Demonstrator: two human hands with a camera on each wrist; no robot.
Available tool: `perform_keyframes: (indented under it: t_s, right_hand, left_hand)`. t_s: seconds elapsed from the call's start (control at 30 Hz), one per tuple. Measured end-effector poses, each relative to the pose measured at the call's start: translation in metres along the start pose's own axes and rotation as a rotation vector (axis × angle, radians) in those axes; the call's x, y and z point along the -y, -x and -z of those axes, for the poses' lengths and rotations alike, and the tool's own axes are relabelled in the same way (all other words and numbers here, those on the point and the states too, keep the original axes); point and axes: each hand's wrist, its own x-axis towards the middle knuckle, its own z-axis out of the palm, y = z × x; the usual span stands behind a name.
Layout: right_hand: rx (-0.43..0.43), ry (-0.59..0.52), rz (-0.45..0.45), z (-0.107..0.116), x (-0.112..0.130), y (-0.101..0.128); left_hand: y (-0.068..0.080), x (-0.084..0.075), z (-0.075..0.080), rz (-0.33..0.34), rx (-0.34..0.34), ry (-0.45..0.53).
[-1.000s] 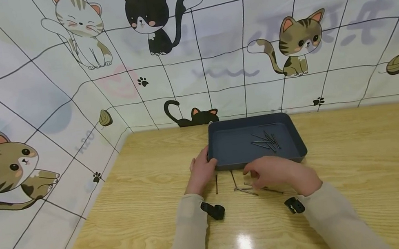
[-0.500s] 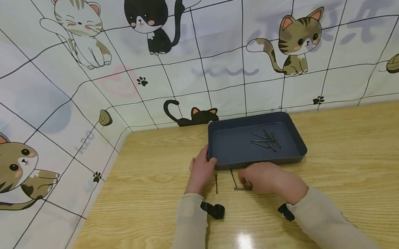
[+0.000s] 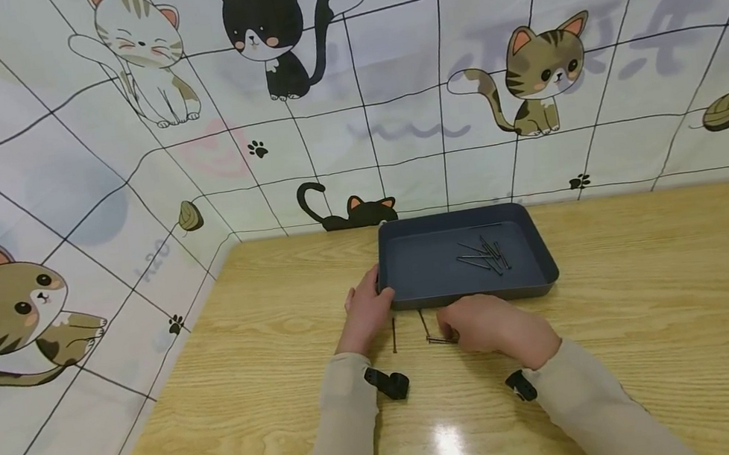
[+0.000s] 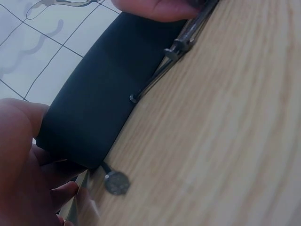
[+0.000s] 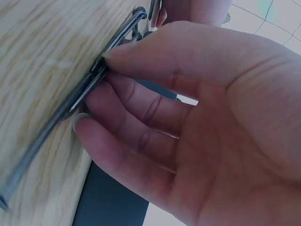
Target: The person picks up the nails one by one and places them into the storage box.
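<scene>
My left hand (image 3: pixel 369 313) grips the near left corner of a dark blue-grey tray (image 3: pixel 414 303), its thumb at the front wall and its fingers around the side in the left wrist view. In front of the tray my right hand (image 3: pixel 493 325) bends low to the table and pinches several metal nails (image 5: pixel 96 68) between thumb and fingertips. They lie along the wood, one long nail (image 5: pixel 35 146) pointing away from the fingertips. Two single nails lie nearby: one close to the left hand (image 3: pixel 394 335), another running toward the tray's front wall (image 3: pixel 424 322).
A small heap of nails (image 3: pixel 486 257) lies in the right half of the tray. The wooden table (image 3: pixel 268 328) meets a cloth backdrop (image 3: pixel 406 117) printed with cats, just behind the tray. A camera band (image 3: pixel 389 384) sits on each wrist.
My right hand has come left and down onto the loose nails, its fingers closing around them. The left hand and the tray have stayed put.
</scene>
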Motion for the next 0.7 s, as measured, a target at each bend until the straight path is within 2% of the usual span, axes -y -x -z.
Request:
perform_keyframes:
  t_s: [0.33,0.53,0.7]
  right_hand:
    - [0.000,-0.058,-0.060,0.003,-0.004,-0.001]
    - [-0.031,-0.053,-0.023,0.013,-0.007,0.003]
    - [-0.060,-0.115,-0.010,0.021,-0.008,0.007]
  left_hand:
    - [-0.001,0.000,-0.001,0.003,-0.002,0.000]
    - [-0.001,-0.001,0.000,0.001,-0.005,-0.005]
    - [-0.001,-0.001,-0.001,0.004,-0.004,0.008]
